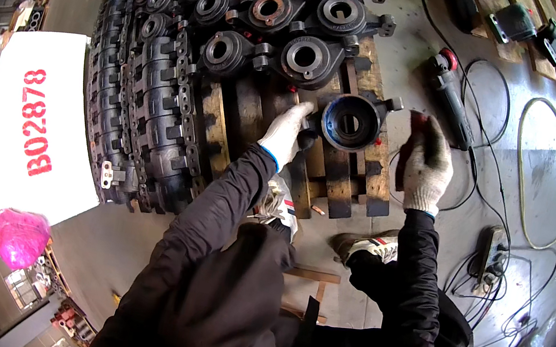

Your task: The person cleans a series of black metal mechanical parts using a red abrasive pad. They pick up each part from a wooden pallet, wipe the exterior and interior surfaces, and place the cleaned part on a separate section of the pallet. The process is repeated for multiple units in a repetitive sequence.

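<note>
A black cast-metal part (350, 122) with a round ring and side lugs lies on the near right end of a wooden pallet (339, 192). Blue shows inside its ring, and a small red cap sits at its right side. My left hand (283, 136), in a white knit glove, grips the lug on the part's left; some fingertips are hidden. Right of the part, apart from it, my gloved right hand (429, 167) is closed on a dark reddish-brown sheet (410, 143) that looks like sandpaper. Its glove is blackened at the fingers.
Several similar castings (306, 57) fill the pallet's far side. Black track chains (163, 109) lie at left, by a white board (49, 118) and a pink bundle (21, 238). An angle grinder (449, 99), its cable and a power strip (492, 259) are on the floor at right.
</note>
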Demonstrator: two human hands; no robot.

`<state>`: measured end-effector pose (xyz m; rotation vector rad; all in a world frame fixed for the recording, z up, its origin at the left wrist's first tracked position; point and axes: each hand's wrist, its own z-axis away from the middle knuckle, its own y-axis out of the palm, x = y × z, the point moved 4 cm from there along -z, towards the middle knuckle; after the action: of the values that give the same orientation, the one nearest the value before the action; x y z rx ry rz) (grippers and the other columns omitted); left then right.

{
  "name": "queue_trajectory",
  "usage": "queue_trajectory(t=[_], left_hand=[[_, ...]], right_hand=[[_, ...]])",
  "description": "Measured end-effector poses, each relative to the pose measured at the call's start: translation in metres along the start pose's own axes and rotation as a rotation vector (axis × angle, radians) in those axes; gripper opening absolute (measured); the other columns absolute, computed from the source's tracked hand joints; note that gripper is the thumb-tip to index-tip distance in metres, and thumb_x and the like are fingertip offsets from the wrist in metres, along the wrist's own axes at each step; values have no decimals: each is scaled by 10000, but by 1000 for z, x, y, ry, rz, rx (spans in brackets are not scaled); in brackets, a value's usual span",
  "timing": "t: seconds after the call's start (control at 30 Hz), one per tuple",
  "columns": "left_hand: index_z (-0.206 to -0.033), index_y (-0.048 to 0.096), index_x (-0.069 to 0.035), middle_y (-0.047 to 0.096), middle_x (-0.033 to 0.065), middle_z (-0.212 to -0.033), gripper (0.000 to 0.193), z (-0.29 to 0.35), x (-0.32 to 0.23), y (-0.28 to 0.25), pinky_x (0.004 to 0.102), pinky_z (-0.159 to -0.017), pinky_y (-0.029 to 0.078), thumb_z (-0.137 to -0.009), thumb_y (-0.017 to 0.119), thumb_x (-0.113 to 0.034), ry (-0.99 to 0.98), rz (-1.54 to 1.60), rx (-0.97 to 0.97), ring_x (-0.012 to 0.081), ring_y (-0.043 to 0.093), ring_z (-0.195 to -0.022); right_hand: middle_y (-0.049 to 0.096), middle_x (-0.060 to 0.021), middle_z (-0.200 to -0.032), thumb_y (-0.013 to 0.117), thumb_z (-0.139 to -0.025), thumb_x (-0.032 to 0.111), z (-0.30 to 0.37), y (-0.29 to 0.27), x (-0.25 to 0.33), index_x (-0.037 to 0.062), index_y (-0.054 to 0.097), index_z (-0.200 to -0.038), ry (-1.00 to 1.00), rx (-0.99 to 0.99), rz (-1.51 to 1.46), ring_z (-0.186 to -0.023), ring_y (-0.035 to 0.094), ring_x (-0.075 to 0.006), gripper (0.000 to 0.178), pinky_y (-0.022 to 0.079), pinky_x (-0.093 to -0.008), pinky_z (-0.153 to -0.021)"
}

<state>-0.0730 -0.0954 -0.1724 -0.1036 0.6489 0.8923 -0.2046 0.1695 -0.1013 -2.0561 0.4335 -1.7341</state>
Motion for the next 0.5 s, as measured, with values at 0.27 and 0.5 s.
queue_trajectory(t=[0.27, 0.5], left_hand=[[-1385, 560, -18, 638, 97, -1234, 647, 35, 0, -14, 385, -936, 548, -905, 801, -378, 511, -857, 12, 248, 663, -1082], [-1333, 621, -42, 736, 187, -1071, 548, 37, -27, 0, 415, -923, 566, -859, 792, -260, 553, -1168, 100, 358, 721, -1043]], right_hand=[[725, -162, -1252, 679, -1002, 186, -23, -19, -4, 56, 707, -1326, 85, 136, 109, -1168, 695, -294, 350, 507, -370, -1038], [737, -115, -1263, 648, -1032, 136, -1, 5, -26, 20, 694, -1319, 271, 158, -207, -1147, 681, -190, 313, 494, -328, -1034]])
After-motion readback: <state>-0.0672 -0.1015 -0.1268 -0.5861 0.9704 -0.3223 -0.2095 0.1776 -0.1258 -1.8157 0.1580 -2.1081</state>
